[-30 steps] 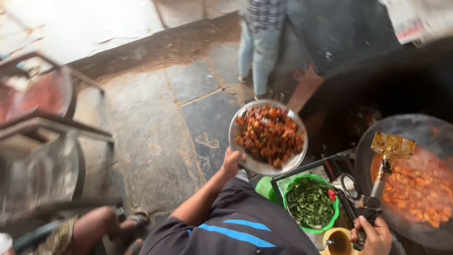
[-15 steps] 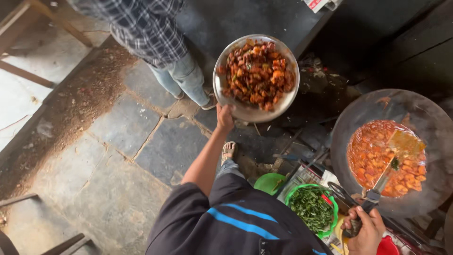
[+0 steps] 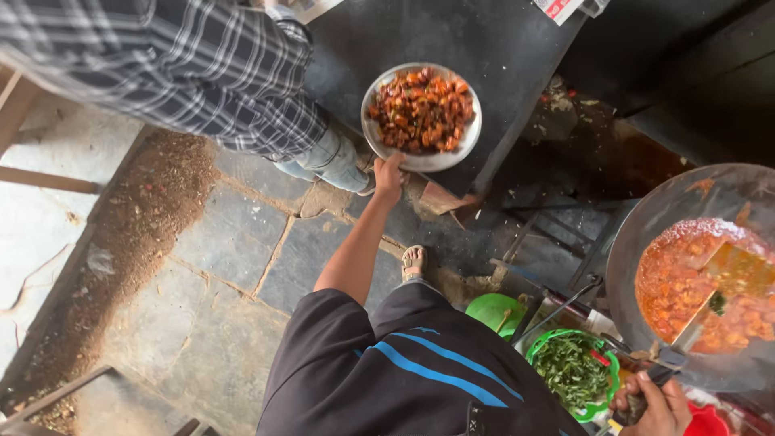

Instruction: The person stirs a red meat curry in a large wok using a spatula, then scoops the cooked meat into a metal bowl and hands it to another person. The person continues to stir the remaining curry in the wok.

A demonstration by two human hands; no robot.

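A dark counter (image 3: pixel 484 48) bears printed papers (image 3: pixel 557 8); the stone-slab floor (image 3: pixel 234 242) carries reddish dirt (image 3: pixel 121 242).

You are standing in a rough, open-air cooking stall, the kind set up at street level. A big soot-black wok (image 3: pixel 646 242) of food in red sauce sits at your right, with a green bowl (image 3: pixel 601 404) of chopped herbs just beside it. A steel plate (image 3: pixel 452 157) heaped with fried pieces is over a dark, grease-stained surface (image 3: pixel 500 56). The floor (image 3: pixel 234 242) is uneven stone slabs with dirt along one edge, and a person in a checked shirt (image 3: pixel 161 56) stands close by.
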